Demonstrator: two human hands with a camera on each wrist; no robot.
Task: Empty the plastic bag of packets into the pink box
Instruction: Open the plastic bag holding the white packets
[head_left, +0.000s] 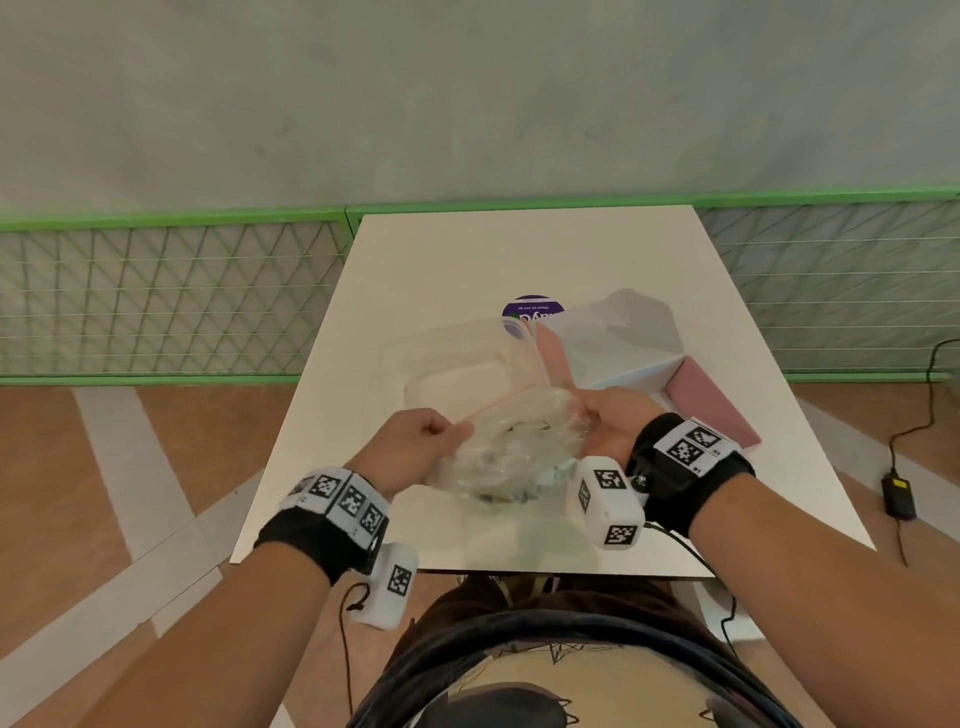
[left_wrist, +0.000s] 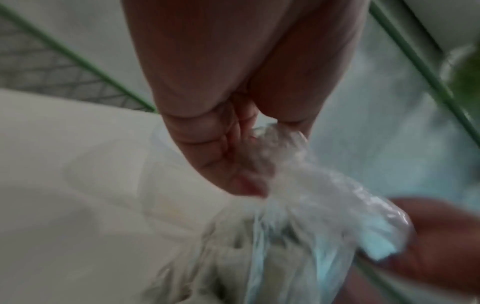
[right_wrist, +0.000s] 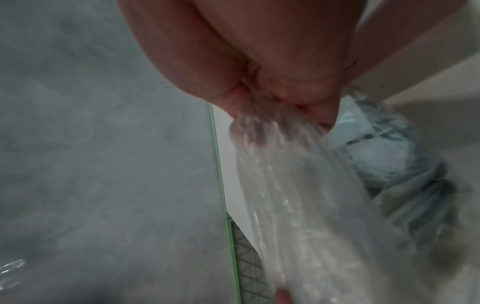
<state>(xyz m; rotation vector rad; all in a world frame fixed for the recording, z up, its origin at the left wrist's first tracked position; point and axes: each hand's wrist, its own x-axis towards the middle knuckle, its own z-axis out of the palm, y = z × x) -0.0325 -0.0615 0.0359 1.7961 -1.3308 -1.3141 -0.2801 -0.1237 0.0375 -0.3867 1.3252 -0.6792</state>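
Setting: white table (head_left: 467, 249) before a green mesh fence (head_left: 171, 291) and a grey wall.
Left hand (head_left: 415, 441): thumb and curled fingers pinch the left edge of the plastic bag (head_left: 509, 447); the left wrist view shows the film bunched between them.
Right hand (head_left: 613, 421): clenched on a gathered bunch of the bag's right edge.
Bag: stretched between the two hands at the near middle of the table; whether its bottom rests on the table I cannot tell.
Packets (head_left: 548, 475): pale teal and white, inside the bag, low on its near side.
Pink box (head_left: 711, 410): open, white inside, just beyond and to the right of the right hand.
Other things: clear plastic container (head_left: 467, 358) behind the bag; purple round sticker (head_left: 530, 309) farther back.
Step in hand: likely pulling the bag's mouth apart; nothing is tipped out yet.
Next move: probably carry the bag right and away, over the box, then turn its mouth down while keeping both grips so the film does not slip.
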